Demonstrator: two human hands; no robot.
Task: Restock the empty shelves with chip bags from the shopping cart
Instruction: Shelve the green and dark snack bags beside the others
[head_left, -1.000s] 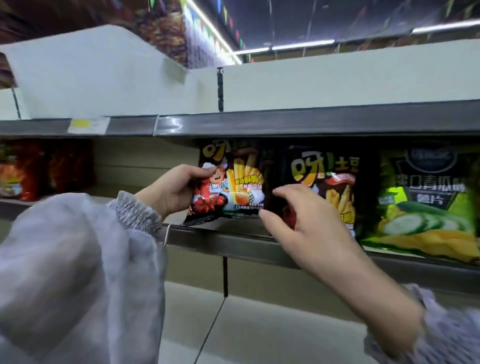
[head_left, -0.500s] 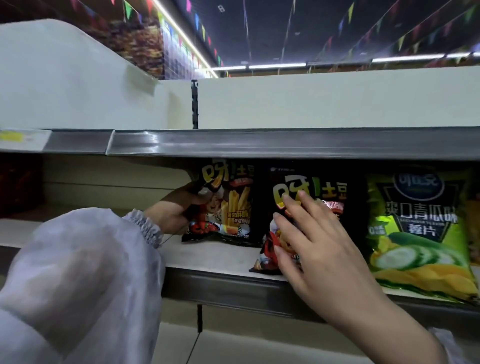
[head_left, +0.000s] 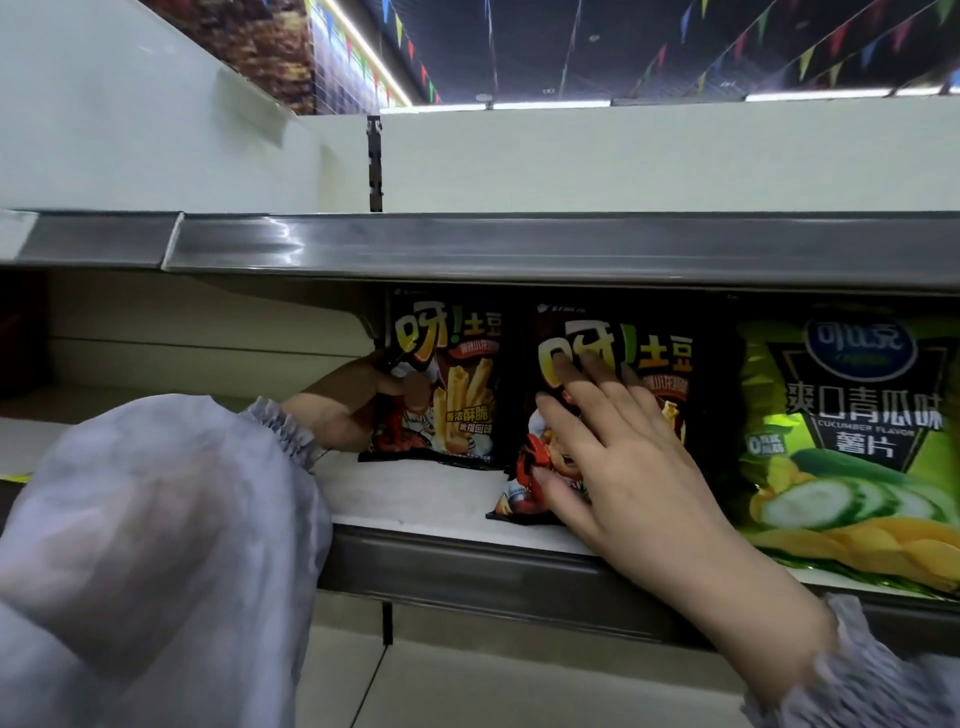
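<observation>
Two black potato-stick chip bags stand upright on the middle shelf (head_left: 415, 506). My left hand (head_left: 348, 405) grips the left edge of the left black bag (head_left: 457, 384), which sits further back. My right hand (head_left: 618, 452) lies flat, fingers spread, against the front of the right black bag (head_left: 649, 364) near the shelf's front. A green cucumber chip bag (head_left: 852, 431) stands right of it, touching it. The shopping cart is out of view.
The upper shelf's metal lip (head_left: 519, 244) hangs just above the bags. The shelf stretch left of my left hand (head_left: 156, 364) holds nothing near; a dark red item (head_left: 21, 338) sits far left. A lower shelf (head_left: 519, 686) lies below.
The left bag went from tilted at the shelf's edge to upright, further back. My right hand spread flat on the right bag. The view drew closer.
</observation>
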